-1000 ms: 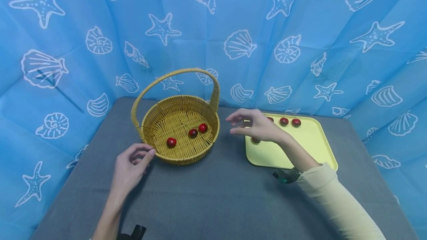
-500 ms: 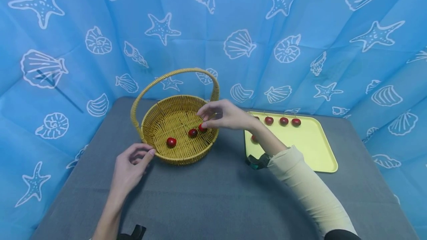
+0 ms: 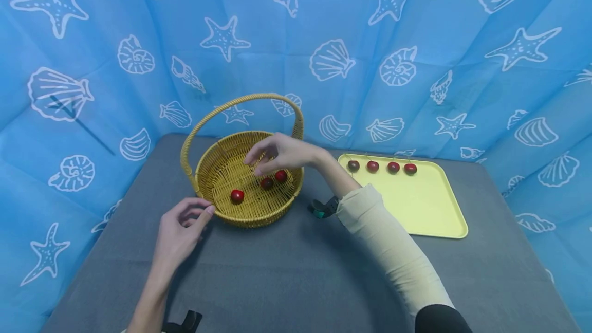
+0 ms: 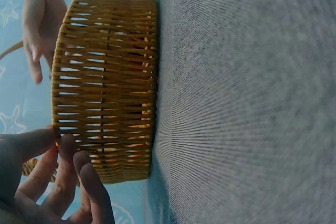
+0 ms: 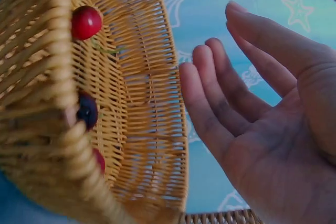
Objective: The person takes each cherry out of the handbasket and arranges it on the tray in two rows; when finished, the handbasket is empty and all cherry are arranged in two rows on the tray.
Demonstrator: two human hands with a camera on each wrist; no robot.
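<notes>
My left hand (image 3: 182, 230) pinches the near left rim of a yellow wicker basket (image 3: 252, 217); the left wrist view shows the thumb (image 4: 31, 144) at the rim and the fingers along the outer wall. Three cherries lie inside: a bright red cherry (image 3: 237, 197), a dark cherry (image 3: 266, 183) and another red cherry (image 3: 280, 176). Over the basket, below its arched handle (image 3: 240, 100), hovers my right hand (image 3: 282, 153). Its fingers are relaxed and slightly bent, and nothing shows between them in the right wrist view.
At the right lies a yellow tray (image 3: 425, 204) with several cherries in a row along its back edge, among them a cherry (image 3: 393, 167). My right sleeve covers the tray's near left corner. A blue curtain (image 3: 277, 40) stands behind the grey table (image 3: 259, 281).
My right hand has moved left from beside the tray to over the basket, uncovering the cherries at the tray's back left. My left hand stays at the rim.
</notes>
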